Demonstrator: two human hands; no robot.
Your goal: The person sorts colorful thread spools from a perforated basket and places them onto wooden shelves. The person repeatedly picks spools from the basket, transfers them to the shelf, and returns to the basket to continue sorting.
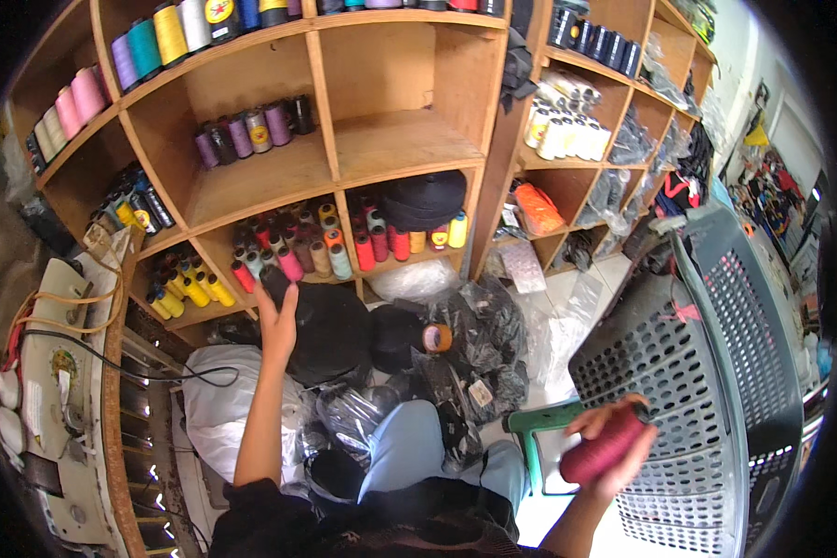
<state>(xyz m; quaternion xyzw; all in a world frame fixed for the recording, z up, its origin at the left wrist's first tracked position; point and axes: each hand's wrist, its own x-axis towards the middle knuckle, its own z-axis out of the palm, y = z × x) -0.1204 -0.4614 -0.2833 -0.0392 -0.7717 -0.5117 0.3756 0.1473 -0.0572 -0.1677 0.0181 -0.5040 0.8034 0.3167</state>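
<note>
A perforated grey plastic basket [644, 411] stands at right. A tape roll [445, 338] lies beside black plastic bags [488, 339].

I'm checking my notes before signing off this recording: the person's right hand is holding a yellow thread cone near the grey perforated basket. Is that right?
Not quite: the colour is wrong. The head view shows the person's right hand holding a dark red thread cone near the grey perforated basket.

Wooden compartment shelf [409, 139] with thread cones [291, 264] in many colours, pale floor [609, 272] with dark plastic bags [485, 339].
</note>
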